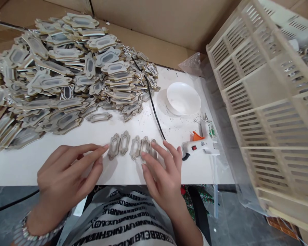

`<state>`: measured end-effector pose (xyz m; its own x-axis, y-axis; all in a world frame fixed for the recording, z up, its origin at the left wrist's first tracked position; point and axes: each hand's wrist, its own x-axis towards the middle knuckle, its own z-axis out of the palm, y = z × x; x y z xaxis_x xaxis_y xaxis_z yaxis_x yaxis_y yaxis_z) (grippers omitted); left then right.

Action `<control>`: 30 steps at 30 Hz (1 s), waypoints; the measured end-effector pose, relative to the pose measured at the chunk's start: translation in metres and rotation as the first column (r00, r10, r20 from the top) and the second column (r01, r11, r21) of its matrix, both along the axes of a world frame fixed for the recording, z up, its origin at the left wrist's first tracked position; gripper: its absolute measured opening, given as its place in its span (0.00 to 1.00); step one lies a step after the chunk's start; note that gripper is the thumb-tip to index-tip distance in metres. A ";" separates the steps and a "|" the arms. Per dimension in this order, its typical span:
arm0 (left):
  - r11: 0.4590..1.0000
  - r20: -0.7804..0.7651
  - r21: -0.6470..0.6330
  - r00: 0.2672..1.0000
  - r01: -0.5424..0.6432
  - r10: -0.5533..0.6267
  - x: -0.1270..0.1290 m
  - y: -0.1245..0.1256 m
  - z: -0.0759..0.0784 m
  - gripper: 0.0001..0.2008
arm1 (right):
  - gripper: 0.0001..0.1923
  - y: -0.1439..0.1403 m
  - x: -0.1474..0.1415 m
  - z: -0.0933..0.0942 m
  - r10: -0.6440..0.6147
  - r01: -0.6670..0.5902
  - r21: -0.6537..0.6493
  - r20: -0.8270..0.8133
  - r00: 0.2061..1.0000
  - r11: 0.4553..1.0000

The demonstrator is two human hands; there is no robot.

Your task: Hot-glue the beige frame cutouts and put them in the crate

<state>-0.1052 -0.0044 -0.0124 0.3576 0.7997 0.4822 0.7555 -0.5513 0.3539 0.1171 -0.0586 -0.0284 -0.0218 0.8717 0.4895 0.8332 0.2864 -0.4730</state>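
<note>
Fingers (152,165) spread, the right hand (168,189) is overlapping gray scalloped plaques (124,142) on the counter (120,178); the left hand (66,171), fingers narrowly parted, is flanking them.

The shirt (123,218) carries rows of dark capitals (bent by the folds). Bits resembling "BUY" and "NIGH" can be picked out, but the full lines are too distorted to read surely.

The small frames (124,143) are grey, the bowl (183,99) white.
</note>
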 end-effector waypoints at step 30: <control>0.913 -0.218 -0.158 0.889 0.376 -0.403 0.222 0.019 0.006 0.19 | 0.15 -0.063 0.065 0.018 0.078 -0.167 -0.121 -0.532 0.843 0.979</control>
